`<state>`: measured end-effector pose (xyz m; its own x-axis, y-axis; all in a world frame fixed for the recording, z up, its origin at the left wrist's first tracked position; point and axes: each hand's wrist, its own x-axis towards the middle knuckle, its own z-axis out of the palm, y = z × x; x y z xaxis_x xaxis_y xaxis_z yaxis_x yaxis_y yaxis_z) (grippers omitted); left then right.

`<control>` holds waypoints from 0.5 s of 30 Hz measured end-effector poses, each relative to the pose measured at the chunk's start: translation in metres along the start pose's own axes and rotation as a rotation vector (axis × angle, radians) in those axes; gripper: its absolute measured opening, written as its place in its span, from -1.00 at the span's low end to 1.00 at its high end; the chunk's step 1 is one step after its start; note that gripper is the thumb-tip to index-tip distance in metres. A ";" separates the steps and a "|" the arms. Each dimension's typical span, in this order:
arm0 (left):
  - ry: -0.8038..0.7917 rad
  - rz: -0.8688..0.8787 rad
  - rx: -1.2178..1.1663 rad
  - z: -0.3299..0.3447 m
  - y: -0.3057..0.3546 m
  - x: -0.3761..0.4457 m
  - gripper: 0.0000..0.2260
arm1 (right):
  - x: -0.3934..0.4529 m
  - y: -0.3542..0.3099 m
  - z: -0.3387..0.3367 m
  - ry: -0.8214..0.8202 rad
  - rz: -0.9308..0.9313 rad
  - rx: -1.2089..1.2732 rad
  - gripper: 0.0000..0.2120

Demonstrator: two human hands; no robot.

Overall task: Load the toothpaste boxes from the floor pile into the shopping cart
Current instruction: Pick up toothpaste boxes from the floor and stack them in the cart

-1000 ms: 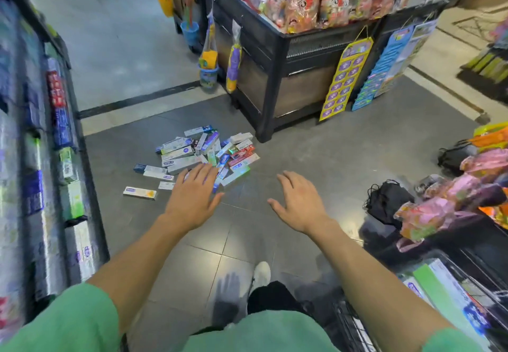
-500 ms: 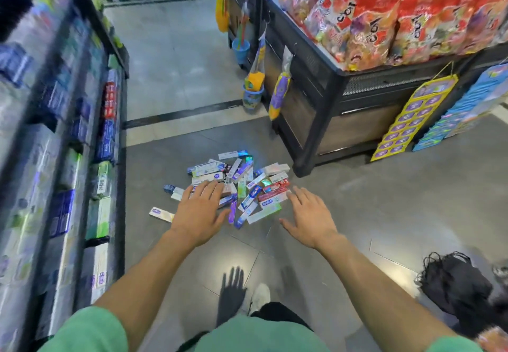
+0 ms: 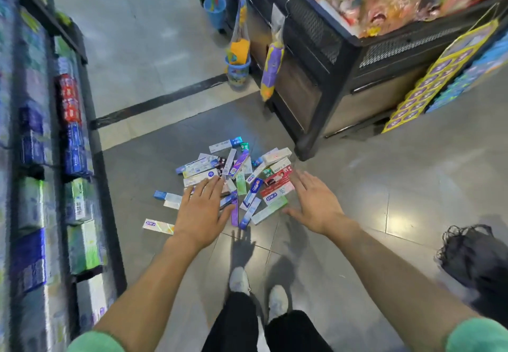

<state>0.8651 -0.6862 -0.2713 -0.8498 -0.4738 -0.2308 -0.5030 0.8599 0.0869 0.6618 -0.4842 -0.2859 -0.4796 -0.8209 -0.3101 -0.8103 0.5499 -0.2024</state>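
Shop-aisle floor [image 3: 357, 200] bearing toothpaste boxes [image 3: 236, 181]; left hand [image 3: 202, 214] and right hand [image 3: 313, 204] above, each grip wide, holding nothing.

Grey tiled floor [image 3: 357, 200], crossed by a dark strip and a pale band at the far side. A loose pile of toothpaste boxes [image 3: 233, 175] lies on it, boxes overlapping at mixed angles. One box [image 3: 158, 226] lies apart at the near left; two more [image 3: 167, 199] sit just left of the pile. A black mesh bag [image 3: 472, 255] rests on the tiles at right. A dark display stand's foot [image 3: 305, 151] stands just beyond the pile. A small blue bucket [image 3: 237, 70] stands further back.
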 end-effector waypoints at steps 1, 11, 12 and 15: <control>-0.006 0.008 0.001 0.010 -0.006 0.014 -0.39 | 0.014 0.003 0.010 -0.019 0.012 0.009 -0.13; 0.000 0.041 -0.061 0.286 -0.047 0.150 -0.41 | 0.151 0.080 0.260 -0.024 0.018 0.073 -0.16; -0.012 0.024 -0.066 0.332 -0.053 0.158 -0.40 | 0.166 0.092 0.299 -0.036 0.006 0.069 -0.15; -0.035 -0.034 -0.078 0.463 -0.070 0.178 -0.37 | 0.210 0.121 0.416 -0.067 -0.057 0.034 -0.17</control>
<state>0.8214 -0.7427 -0.7669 -0.8265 -0.4946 -0.2689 -0.5438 0.8250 0.1537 0.6033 -0.5256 -0.7619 -0.4086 -0.8393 -0.3586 -0.8233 0.5086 -0.2521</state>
